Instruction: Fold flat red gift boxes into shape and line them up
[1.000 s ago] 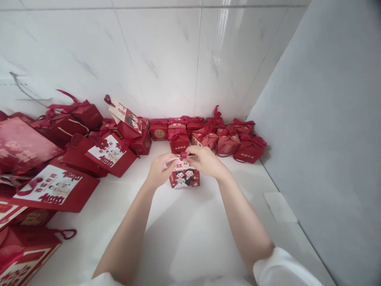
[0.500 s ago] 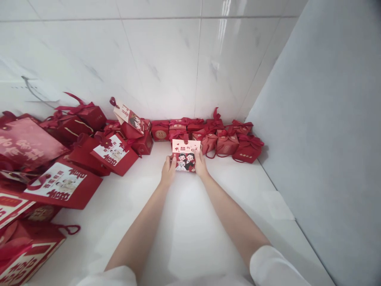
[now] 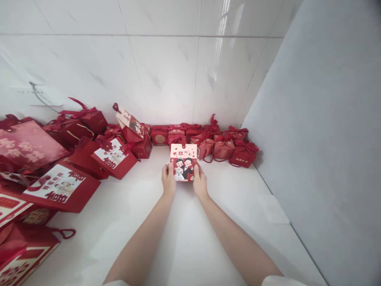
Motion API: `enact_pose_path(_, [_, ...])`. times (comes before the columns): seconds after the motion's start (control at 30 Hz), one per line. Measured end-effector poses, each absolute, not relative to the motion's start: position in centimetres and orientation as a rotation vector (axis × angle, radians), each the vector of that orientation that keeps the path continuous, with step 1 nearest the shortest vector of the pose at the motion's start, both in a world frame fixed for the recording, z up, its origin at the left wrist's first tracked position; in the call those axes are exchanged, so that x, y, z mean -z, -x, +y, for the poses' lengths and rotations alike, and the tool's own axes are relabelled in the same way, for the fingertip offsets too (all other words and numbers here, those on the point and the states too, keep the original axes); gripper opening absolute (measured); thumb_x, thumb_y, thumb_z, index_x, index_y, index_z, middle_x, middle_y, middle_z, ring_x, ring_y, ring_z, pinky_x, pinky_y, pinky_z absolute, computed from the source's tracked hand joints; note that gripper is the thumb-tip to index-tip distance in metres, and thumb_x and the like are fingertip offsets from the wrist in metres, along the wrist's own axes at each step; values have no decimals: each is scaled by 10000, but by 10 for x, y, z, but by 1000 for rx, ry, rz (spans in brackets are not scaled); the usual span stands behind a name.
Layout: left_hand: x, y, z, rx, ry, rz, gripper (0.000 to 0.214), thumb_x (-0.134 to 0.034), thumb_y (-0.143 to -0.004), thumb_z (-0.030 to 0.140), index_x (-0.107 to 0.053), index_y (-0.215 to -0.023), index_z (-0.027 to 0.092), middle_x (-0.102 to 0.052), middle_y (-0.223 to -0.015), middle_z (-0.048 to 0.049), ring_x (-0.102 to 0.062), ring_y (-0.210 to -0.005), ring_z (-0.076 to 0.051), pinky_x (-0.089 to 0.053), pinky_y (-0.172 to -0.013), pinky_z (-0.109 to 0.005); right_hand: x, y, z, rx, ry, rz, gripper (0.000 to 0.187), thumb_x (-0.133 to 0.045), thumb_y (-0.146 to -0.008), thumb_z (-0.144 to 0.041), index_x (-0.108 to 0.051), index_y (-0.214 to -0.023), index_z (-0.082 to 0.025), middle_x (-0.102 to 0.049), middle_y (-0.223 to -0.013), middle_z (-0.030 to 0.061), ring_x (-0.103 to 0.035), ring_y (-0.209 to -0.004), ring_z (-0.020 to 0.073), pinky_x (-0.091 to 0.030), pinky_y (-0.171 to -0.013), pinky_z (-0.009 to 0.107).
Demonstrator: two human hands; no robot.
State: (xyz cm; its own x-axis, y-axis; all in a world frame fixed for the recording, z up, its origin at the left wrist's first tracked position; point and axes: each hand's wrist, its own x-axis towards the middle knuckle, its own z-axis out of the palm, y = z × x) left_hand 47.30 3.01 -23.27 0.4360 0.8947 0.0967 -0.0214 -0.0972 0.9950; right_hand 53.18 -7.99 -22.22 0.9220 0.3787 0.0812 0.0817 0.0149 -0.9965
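A small red gift box (image 3: 183, 163) with a cartoon couple and a pale top flap stands upright near the middle of the white tabletop (image 3: 190, 238). My left hand (image 3: 168, 180) grips its left side and my right hand (image 3: 199, 181) grips its right side, fingers closed against the box. Just behind it runs a row of small red ribbon-tied boxes (image 3: 223, 145) along the tiled wall.
Larger red gift bags (image 3: 61, 186) with white picture labels are piled at the left, some lying flat. Another labelled box (image 3: 131, 125) leans on the pile at the back. A grey panel (image 3: 327, 139) borders the table on the right.
A second ago my fingers pinched the ribbon on top of the box. Now both hands hold its sides, and the box has moved farther away, toward the back row.
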Motion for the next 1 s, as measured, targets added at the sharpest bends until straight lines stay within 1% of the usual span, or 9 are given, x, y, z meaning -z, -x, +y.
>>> enact_pose_path(0.1, [231, -469, 26, -926, -1322, 761, 388, -549, -830, 573, -533, -782, 189, -639, -780, -15, -605, -733, -159, -477, -686, -259, 230, -527, -80, -233, 1480, -415, 577, -349, -956, -576, -558, -1342, -201, -656, -1267, 76, -608, -1154, 239, -461, -987, 362])
enact_pose_path(0.17, [228, -468, 27, -862, -1222, 692, 336, -573, -801, 517, -567, -820, 181, -660, -794, -19, -624, -726, -168, -487, -675, -267, 235, -530, -80, -236, 1452, -433, 565, -355, -961, -560, -541, -1361, -207, -650, -1279, 70, -603, -1164, 237, -464, -990, 371])
enact_pose_path(0.27, [223, -469, 30, -753, -1113, 594, 319, -577, -751, 468, -594, -883, 178, -688, -812, -25, -649, -724, -191, -503, -666, -290, 238, -536, -80, -261, 1437, -401, 552, -358, -964, -554, -571, -1334, -205, -682, -1220, 71, -635, -1111, 243, -489, -955, 374])
enact_pose_path(0.37, [220, -470, 33, -685, -1108, 541, 306, -584, -770, 451, -595, -918, 183, -707, -864, -31, -665, -764, -193, -515, -699, -293, 240, -543, -78, -259, 1425, -362, 539, -381, -956, -556, -611, -1286, -197, -703, -1173, 76, -652, -1076, 248, -498, -944, 377])
enact_pose_path(0.5, [219, -469, 38, -662, -1177, 541, 297, -594, -825, 480, -576, -894, 192, -701, -894, -24, -659, -802, -170, -511, -722, -266, 242, -549, -75, -260, 1396, -363, 526, -404, -949, -553, -602, -1297, -212, -670, -1248, 66, -619, -1150, 247, -471, -1002, 402])
enact_pose_path(0.63, [220, -470, 40, -700, -1164, 596, 299, -582, -843, 493, -560, -878, 197, -678, -856, -5, -635, -766, -151, -504, -704, -254, 242, -550, -76, -287, 1386, -403, 532, -437, -935, -554, -574, -1341, -238, -621, -1327, 41, -560, -1243, 256, -440, -1053, 418])
enact_pose_path(0.83, [221, -472, 38, -733, -1184, 669, 300, -570, -829, 491, -539, -827, 193, -659, -800, 2, -609, -718, -144, -486, -668, -246, 243, -550, -75, -299, 1391, -376, 548, -439, -929, -568, -567, -1352, -243, -659, -1269, 35, -559, -1247, 261, -442, -1056, 432])
enact_pose_path(1.0, [219, -472, 37, -732, -1206, 674, 296, -558, -835, 483, -531, -799, 191, -653, -779, 4, -599, -711, -139, -478, -664, -239, 242, -550, -74, -283, 1392, -384, 555, -419, -935, -571, -567, -1345, -227, -648, -1285, 46, -546, -1257, 255, -431, -1061, 427])
